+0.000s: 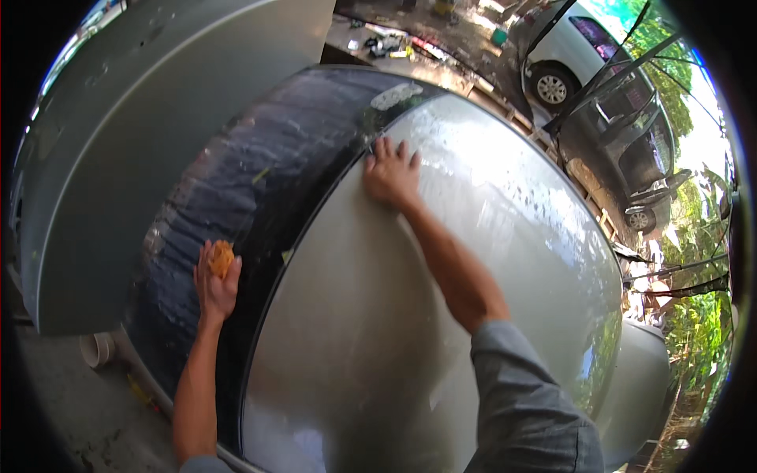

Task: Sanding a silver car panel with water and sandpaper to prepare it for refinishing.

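Observation:
My left hand (214,288) is closed around a crumpled orange sponge or cloth (221,258); I cannot tell which. It is over the dark, streaked windshield (272,150) of a car. Farther away and to the right, my right hand (392,172) lies flat with fingers spread on the silver-beige car roof (355,315), close to the black seam where roof and windshield meet. Water drops and bright reflections cover the roof's far right part. A whitish patch (397,96) marks the windshield's far corner.
A large grey car panel (181,118) rises beyond the windshield on the left. A white cylindrical container (97,350) is on the floor at lower left. Beyond the roof are a silver car (564,59), a dark vehicle (639,150) and scattered clutter (386,43).

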A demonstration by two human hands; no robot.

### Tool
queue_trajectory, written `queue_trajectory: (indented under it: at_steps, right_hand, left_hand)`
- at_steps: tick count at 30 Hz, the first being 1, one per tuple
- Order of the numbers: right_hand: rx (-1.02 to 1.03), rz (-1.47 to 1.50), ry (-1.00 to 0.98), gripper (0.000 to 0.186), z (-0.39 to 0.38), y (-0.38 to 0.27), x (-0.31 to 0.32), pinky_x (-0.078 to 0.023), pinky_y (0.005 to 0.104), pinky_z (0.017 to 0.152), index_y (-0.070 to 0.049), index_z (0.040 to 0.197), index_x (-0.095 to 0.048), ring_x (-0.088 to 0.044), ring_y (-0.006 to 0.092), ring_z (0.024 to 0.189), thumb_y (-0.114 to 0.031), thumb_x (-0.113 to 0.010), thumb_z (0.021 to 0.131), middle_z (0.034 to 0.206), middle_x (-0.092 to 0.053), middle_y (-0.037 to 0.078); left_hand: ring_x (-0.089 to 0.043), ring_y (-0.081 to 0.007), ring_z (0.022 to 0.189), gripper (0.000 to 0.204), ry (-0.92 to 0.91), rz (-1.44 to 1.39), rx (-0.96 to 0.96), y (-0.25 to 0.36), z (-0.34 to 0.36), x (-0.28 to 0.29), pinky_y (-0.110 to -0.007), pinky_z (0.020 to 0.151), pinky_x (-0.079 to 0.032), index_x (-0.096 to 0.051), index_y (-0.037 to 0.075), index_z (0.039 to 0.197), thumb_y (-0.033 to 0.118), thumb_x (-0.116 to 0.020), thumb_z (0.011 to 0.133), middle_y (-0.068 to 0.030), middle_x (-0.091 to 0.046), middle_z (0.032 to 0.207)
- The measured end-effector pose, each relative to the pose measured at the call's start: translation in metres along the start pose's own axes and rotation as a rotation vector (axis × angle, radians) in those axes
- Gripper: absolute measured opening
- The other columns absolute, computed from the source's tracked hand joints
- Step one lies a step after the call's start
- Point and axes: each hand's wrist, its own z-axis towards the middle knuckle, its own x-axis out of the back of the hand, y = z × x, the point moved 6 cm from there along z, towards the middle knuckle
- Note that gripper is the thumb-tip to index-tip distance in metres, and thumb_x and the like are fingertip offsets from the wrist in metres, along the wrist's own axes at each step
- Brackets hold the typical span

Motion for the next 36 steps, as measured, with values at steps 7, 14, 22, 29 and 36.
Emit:
queue_trajectory:
  at_steps: [7,14,22,29,36]
  right_hand:
    - [-0.037,-0.037,-0.053,0.063,0.026,0.025,-0.011,-0.013,0.0571,0.117,-0.006,0.150,-0.033,-0.023,0.0368,0.146,-0.043,-0.034,0.099,0.158,-0.029,0.012]
    - [-0.062,-0.050,-0.061,0.060,0.043,0.031,-0.010,-0.013,0.0573,0.118,-0.009,0.151,-0.033,-0.022,0.0356,0.147,-0.040,-0.032,0.099,0.158,-0.030,0.010]
    - [0.033,-0.003,-0.062,0.059,0.053,0.052,-0.014,-0.015,0.0572,0.118,-0.008,0.149,-0.035,-0.023,0.0360,0.147,-0.040,-0.032,0.099,0.157,-0.031,0.012]
    - [0.202,-0.049,-0.216,0.059,0.040,0.079,-0.009,-0.014,0.0534,0.119,-0.010,0.151,-0.031,-0.018,0.0316,0.149,-0.042,-0.028,0.102,0.160,-0.025,0.008]
    - [0.086,-0.132,-0.174,0.057,0.060,0.061,-0.002,-0.013,0.0521,0.120,-0.010,0.152,-0.030,-0.017,0.0329,0.149,-0.041,-0.024,0.103,0.161,-0.024,0.009]
  left_hand:
    - [-0.030,-0.0418,0.142,0.068,-0.020,-0.038,-0.021,0.005,0.002,-0.003,-0.052,0.116,-0.020,-0.043,0.001,0.142,0.048,-0.052,0.093,-0.0253,-0.034,0.152]
    - [-0.038,-0.0418,0.135,0.068,0.039,-0.022,-0.034,-0.002,-0.004,0.004,-0.045,0.114,-0.026,-0.044,-0.006,0.139,0.043,-0.053,0.093,-0.0266,-0.042,0.145]
    - [-0.043,-0.0405,0.131,0.065,0.019,-0.140,-0.052,-0.005,-0.001,0.009,-0.043,0.112,-0.029,-0.044,-0.007,0.137,0.039,-0.054,0.093,-0.0257,-0.049,0.138]
    - [-0.042,-0.0402,0.132,0.062,0.003,-0.197,-0.017,-0.008,-0.005,0.004,-0.043,0.113,-0.028,-0.045,-0.007,0.137,0.037,-0.054,0.094,-0.0248,-0.048,0.139]
    - [-0.042,-0.0395,0.133,0.061,0.010,-0.176,-0.061,-0.001,0.003,0.001,-0.042,0.113,-0.029,-0.047,-0.006,0.135,0.037,-0.056,0.093,-0.0243,-0.049,0.139]
